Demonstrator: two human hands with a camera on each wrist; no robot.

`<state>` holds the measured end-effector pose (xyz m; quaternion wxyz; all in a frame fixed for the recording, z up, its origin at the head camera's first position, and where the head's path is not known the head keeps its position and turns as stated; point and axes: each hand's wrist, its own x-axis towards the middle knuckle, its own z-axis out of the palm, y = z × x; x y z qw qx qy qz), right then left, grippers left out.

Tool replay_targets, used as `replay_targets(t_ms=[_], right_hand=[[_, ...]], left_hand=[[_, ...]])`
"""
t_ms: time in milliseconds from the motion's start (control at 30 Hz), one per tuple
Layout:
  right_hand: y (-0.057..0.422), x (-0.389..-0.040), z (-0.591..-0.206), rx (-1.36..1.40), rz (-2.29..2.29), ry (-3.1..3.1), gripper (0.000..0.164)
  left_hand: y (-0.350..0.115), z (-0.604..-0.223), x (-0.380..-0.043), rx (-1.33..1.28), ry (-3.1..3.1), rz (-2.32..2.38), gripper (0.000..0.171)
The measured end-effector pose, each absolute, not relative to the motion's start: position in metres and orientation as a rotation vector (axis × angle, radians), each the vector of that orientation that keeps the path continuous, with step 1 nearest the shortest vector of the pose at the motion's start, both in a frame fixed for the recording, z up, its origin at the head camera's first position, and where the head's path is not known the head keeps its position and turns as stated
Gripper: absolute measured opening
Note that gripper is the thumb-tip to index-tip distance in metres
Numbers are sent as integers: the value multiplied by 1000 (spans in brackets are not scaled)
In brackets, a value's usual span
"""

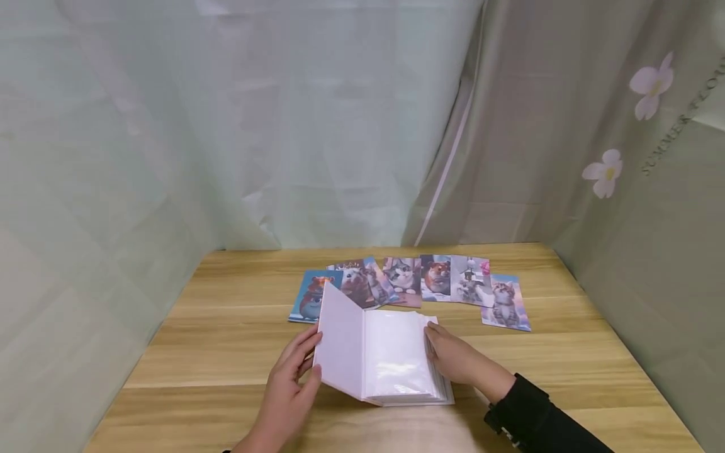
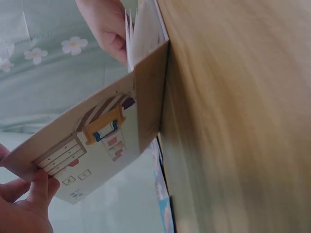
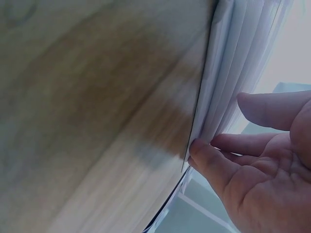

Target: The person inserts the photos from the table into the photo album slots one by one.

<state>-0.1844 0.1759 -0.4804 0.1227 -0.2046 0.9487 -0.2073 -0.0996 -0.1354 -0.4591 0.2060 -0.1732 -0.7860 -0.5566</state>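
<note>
A small photo album (image 1: 396, 355) with clear plastic pocket pages lies on the table, its front cover (image 1: 342, 343) raised on the left. My left hand (image 1: 291, 380) grips the outer edge of that cover, thumb and fingers on either side. The left wrist view shows the cover's printed outside (image 2: 104, 141), with drawn furniture. At the right edge of the page stack, my right hand (image 1: 455, 355) holds the album. In the right wrist view its fingertips (image 3: 201, 148) touch the page edges low down, and the thumb lies higher against the stack.
Behind the album several picture cards are spread in a row, among them a bear card (image 1: 303, 308) at left, a cat card (image 1: 403, 277) mid-row and a kitten card (image 1: 506, 305) at right. The wooden table (image 1: 215, 358) meets hanging curtains (image 1: 340, 126) at the back and sides.
</note>
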Motion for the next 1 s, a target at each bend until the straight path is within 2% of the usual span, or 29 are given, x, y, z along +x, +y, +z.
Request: replay_targets(t_ms=[333, 700, 1000], right_hand=[[177, -187, -483, -603, -600, 2768, 53], [178, -186, -479, -558, -604, 2743, 54], [177, -188, -483, -569, -574, 2745, 55]], left_hand=[[-149, -465, -96, -333, -2225, -1541, 51], [-163, -464, -94, -207, -2535, -1170, 44], [-165, -462, -94, -114, -2781, -960, 47]])
